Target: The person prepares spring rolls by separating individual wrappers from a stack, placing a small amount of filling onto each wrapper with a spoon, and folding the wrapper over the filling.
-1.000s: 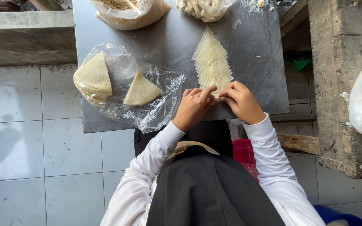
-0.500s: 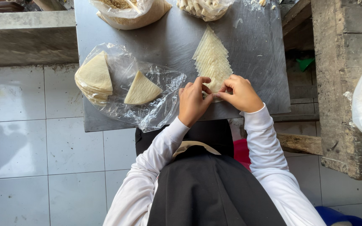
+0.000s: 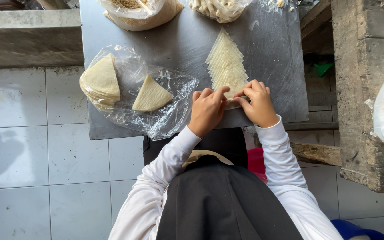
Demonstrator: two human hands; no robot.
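Hands meet at the near end of a fanned row of thin pastry sheets (image 3: 226,66) on the metal table (image 3: 183,44). Left hand (image 3: 207,111) and right hand (image 3: 258,103) pinch the lowest sheet with curled fingers; the pinched edge itself is hidden under them. Pale triangular sheets overlap, pointing away. Left lies a clear plastic bag (image 3: 156,120) with wrapper stacks.

Pale cream triangular pastry sheets (image 3: 226,64), thin, fanned in an overlapping stack, tip toward the steel tabletop's (image 3: 272,49) far edge, lying flat right of centre, wide end near the front edge, its lowest sheet perhaps lifted, partly hidden by fingers
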